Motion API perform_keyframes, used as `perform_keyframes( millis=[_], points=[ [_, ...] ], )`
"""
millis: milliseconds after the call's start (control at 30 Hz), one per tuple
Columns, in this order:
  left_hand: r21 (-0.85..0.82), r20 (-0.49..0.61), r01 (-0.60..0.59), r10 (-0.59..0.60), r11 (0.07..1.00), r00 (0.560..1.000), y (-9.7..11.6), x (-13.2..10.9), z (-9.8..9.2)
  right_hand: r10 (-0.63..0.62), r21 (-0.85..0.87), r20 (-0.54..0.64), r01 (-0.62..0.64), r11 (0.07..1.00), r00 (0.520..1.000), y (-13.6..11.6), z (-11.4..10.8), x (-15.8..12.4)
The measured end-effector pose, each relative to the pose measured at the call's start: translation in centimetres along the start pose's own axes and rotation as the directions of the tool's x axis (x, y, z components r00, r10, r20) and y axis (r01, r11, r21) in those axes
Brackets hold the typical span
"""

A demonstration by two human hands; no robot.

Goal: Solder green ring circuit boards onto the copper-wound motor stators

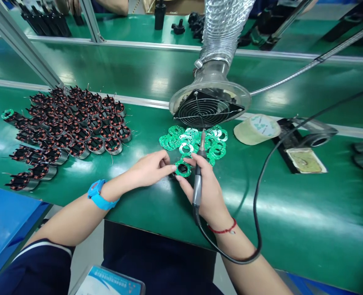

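- I see the green ring circuit board (pixel 181 173) between both hands.
- Left hand (pixel 152 169): thumb at its left edge; whether it's clamped, I can't tell.
- Right hand (pixel 208 189): clasped round the soldering iron (pixel 197 189), pointing away, right of the board.

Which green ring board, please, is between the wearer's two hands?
The board nearest the person, dark-centred, flanked by the left hand and right hand; the piled boards lie beyond it, and another board sits far left.
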State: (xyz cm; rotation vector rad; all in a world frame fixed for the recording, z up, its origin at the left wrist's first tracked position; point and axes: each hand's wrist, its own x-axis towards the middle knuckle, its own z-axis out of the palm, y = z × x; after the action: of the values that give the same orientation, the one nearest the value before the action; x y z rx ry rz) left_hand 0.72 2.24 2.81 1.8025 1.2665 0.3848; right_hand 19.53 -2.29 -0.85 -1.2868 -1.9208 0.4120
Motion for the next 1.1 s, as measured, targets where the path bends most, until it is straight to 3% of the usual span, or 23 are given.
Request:
perform_keyframes(
  millis=[100, 200, 333, 467, 600, 833, 933, 1100],
  points=[
    [0.150, 0.085, -0.120, 0.108, 0.981, 0.991, 0.0, -0.3, -0.3, 0.007, 0.010, -0.006, -0.007, 1.000, 1.000, 0.5, -0.1, -0.2],
    [0.246, -0.005, -0.173, 0.180, 0.954, 0.984, 0.1, -0.5, -0.7, -0.015, 0.014, -0.007, 0.015, 1.000, 1.000, 0.6, -0.1, -0.4],
    [0.040, -0.106, -0.196, 0.199, 0.980, 0.974, 0.0, -0.3, -0.4, -0.080, -0.011, 0.027, 0.080, 0.997, 0.996, 0.1, 0.1, -0.3],
    [-0.232, -0.051, -0.107, 0.097, 0.967, 0.994, -0.5, 0.2, 0.4, -0.213, -0.057, 0.055, 0.216, 0.975, 0.976, -0.7, -0.1, -0.1],
    [-0.291, -0.021, -0.059, 0.055, 0.955, 0.998, -0.7, 0.3, 0.5, -0.284, -0.118, 0.024, 0.285, 0.951, 0.959, -1.3, -0.5, 0.2],
    [-0.098, -0.106, -0.044, 0.033, 0.994, 0.994, 0.0, 0.0, 0.2, -0.218, -0.024, -0.027, 0.218, 0.976, 0.976, -1.6, -0.8, 0.1],
    [0.022, -0.141, -0.059, 0.062, 0.998, 0.988, 0.2, 0.0, 0.0, -0.098, 0.057, -0.114, 0.105, 0.993, 0.989, -1.3, -0.9, -0.3],
    [0.077, -0.108, -0.030, 0.038, 0.997, 0.993, 0.2, 0.0, -0.3, 0.032, 0.244, -0.276, 0.038, 0.969, 0.961, -0.6, -1.3, -1.2]
  ],
)
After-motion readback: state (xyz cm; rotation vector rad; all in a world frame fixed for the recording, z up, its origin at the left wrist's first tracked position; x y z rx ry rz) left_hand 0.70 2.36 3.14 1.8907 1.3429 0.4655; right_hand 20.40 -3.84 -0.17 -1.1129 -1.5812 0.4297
